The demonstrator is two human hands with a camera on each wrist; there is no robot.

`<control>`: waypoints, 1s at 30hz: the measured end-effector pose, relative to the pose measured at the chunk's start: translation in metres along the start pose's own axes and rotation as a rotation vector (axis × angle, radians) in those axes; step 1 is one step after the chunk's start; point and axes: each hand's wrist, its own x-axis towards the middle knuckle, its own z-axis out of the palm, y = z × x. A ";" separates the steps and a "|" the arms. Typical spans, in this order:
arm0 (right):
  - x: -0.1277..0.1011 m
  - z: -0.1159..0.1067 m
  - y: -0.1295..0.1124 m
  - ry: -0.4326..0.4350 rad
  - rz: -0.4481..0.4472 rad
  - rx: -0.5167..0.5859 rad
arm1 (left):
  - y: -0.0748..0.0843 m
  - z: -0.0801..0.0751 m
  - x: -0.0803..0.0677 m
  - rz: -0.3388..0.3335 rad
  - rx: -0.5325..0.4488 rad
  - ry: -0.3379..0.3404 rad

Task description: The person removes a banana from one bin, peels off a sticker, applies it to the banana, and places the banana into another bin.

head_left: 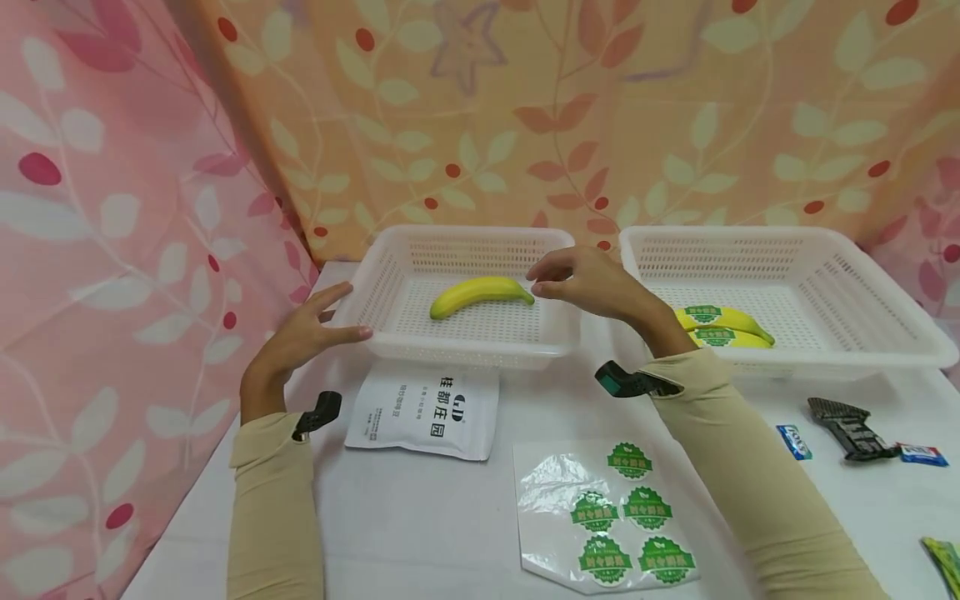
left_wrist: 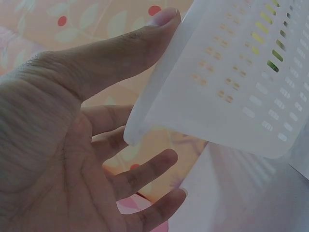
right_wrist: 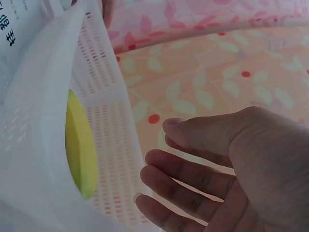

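Note:
A single yellow banana (head_left: 480,295) with a greenish tip lies in the left white plastic basket (head_left: 465,350). At that basket's left end, my left hand (head_left: 303,329) has its thumb against the rim. The left wrist view shows this hand's fingers (left_wrist: 145,174) spread loosely, gripping nothing. My right hand (head_left: 592,279) hovers over the basket's right side, near the banana's stem end. In the right wrist view, the right hand's fingers (right_wrist: 183,188) are loosely bent and hold nothing.
Two bananas with green labels (head_left: 723,327) lie in the right white basket (head_left: 885,292). In front are a white printed pouch (head_left: 423,410) and a sheet of round green stickers (head_left: 547,517). Small wrapped packets (head_left: 793,442) and a black packet (head_left: 851,427) lie at right.

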 end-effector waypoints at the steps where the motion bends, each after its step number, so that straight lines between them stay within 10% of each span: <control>1: 0.005 0.003 -0.001 -0.009 0.005 0.006 | 0.000 -0.001 0.000 0.006 0.000 0.001; 14: 0.059 0.032 -0.001 -0.082 0.218 0.253 | 0.003 0.000 0.004 -0.009 0.000 0.006; 30: 0.080 0.060 0.011 -0.191 0.358 0.166 | 0.002 0.001 0.004 -0.008 -0.027 0.014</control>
